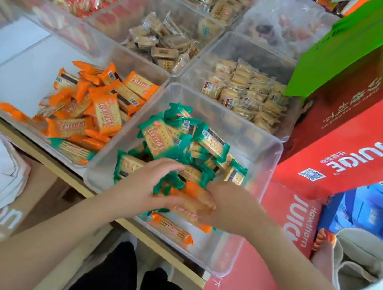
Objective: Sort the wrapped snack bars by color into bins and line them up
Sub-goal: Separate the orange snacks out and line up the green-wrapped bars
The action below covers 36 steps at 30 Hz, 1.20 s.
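Hands gathering snack bars in the near bin of green wrappers

Head view: both hands reach into the clear bin [250, 233] nearest the person, which holds a heap of green bars [181, 140] with a few orange ones mixed in. Left hand [145, 187] lies over the near edge of the heap, fingers stretched and slightly curved against green wrappers, while the right hand [223, 206] has its fingers curled round a small bunch of orange bars [191, 198] held between the two hands. One stray orange bar [171, 228] lies flat on the bin floor just below them. The bin to the left [144, 71] holds a loose pile of orange bars [96, 103], with a single green bar [70, 148] at its near edge. Red juice boxes [354, 136] stand to the right
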Tool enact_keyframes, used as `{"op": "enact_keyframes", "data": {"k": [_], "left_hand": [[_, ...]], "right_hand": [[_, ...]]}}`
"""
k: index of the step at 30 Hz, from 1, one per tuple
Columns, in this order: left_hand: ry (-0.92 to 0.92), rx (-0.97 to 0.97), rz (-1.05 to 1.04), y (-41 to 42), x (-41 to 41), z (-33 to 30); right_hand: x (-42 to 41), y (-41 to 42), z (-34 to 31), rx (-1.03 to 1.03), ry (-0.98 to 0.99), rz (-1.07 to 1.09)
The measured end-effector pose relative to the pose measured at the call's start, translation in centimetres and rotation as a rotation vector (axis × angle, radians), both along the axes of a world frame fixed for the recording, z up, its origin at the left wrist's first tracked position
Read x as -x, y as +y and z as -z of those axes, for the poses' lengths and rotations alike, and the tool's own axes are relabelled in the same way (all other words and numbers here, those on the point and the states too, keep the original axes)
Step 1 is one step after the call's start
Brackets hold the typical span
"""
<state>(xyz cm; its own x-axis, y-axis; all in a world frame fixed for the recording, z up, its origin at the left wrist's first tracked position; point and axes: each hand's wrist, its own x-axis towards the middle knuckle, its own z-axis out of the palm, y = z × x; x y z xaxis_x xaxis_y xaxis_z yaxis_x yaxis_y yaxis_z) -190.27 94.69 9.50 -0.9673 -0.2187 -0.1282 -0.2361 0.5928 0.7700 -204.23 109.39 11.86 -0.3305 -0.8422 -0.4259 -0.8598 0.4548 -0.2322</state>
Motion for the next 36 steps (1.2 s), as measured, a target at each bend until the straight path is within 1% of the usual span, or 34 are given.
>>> {"op": "enact_keyframes", "data": {"k": [2, 3, 5, 6, 7, 8, 9, 10, 11, 12, 13, 14, 16, 18, 21, 24, 26, 29, 30, 32, 33, 36], "left_hand": [[0.031, -0.231, -0.120, 0.8, 0.2, -0.3], [0.082, -0.394, -0.224, 1.1, 0.3, -0.4], [0.175, -0.783, -0.436, 1.4, 0.2, -0.3], [0.199, -0.906, -0.511, 1.4, 0.0, -0.1], [0.200, -0.948, -0.560, 1.4, -0.2, -0.3], [0.194, -0.935, -0.589, 1.4, -0.6, -0.4], [0.192, -0.897, -0.614, 1.3, -1.0, -0.6], [0.196, -0.850, -0.646, 1.1, -1.5, -0.6], [0.205, -0.823, -0.676, 1.0, -2.0, -0.8], [0.218, -0.824, -0.721, 0.7, -2.6, -0.9], [0.234, -0.859, -0.781, 0.3, -3.1, -1.0], [0.245, -0.906, -0.857, -0.1, -3.3, -1.0], [0.266, -0.994, -1.003, -0.7, -3.7, -1.1], [0.288, -1.055, -1.074, -1.1, -4.0, -1.2], [0.237, -1.081, -1.055, -1.2, -4.3, -1.4], [0.145, -1.063, -0.988, -1.9, -4.9, -1.0], [0.103, -1.059, -0.953, -2.7, -5.3, -0.9], [0.053, -1.104, -0.891, -3.8, -5.9, -1.1], [0.042, -1.125, -0.875, -4.2, -6.3, -1.1], [0.014, -1.143, -0.831, -5.2, -7.0, -1.1], [0.000, -1.132, -0.813, -5.7, -7.4, -1.0], [0.001, -1.102, -0.778, -7.3, -8.4, -1.2]], "right_hand": [[1.0, 0.0, -1.2, 0.180, -0.197, 0.098], [1.4, -0.1, -1.2, 0.265, -0.322, 0.180], [1.2, -0.6, -0.8, 0.377, -0.619, 0.312], [0.8, -0.9, -0.2, 0.397, -0.767, 0.340], [0.4, -1.2, 0.4, 0.389, -0.883, 0.347], [0.1, -1.4, 1.0, 0.376, -0.955, 0.349], [-0.2, -1.6, 1.6, 0.376, -0.972, 0.362], [-0.3, -1.8, 2.2, 0.381, -0.927, 0.398], [-0.1, -2.1, 2.8, 0.374, -0.812, 0.423], [0.2, -2.2, 3.6, 0.326, -0.620, 0.389], [0.5, -2.4, 4.3, 0.243, -0.414, 0.290], [0.6, -2.6, 5.0, 0.156, -0.269, 0.169], [0.2, -3.0, 6.2, 0.015, -0.142, -0.014], [-0.7, -3.4, 6.9, -0.084, -0.013, -0.098], [-2.3, -3.7, 7.7, -0.178, 0.179, -0.118], [-3.2, -3.7, 8.7, -0.169, 0.312, -0.097], [-3.3, -3.5, 9.0, -0.188, 0.310, -0.057], [-2.9, -3.0, 8.2, -0.242, 0.134, 0.103], [-2.7, -2.9, 7.5, -0.230, 0.074, 0.135], [-2.2, -2.3, 5.5, -0.133, 0.002, 0.201], [-2.0, -1.9, 4.4, -0.056, -0.002, 0.251], [-2.4, -1.3, 1.3, 0.272, 0.032, 0.392]]}}
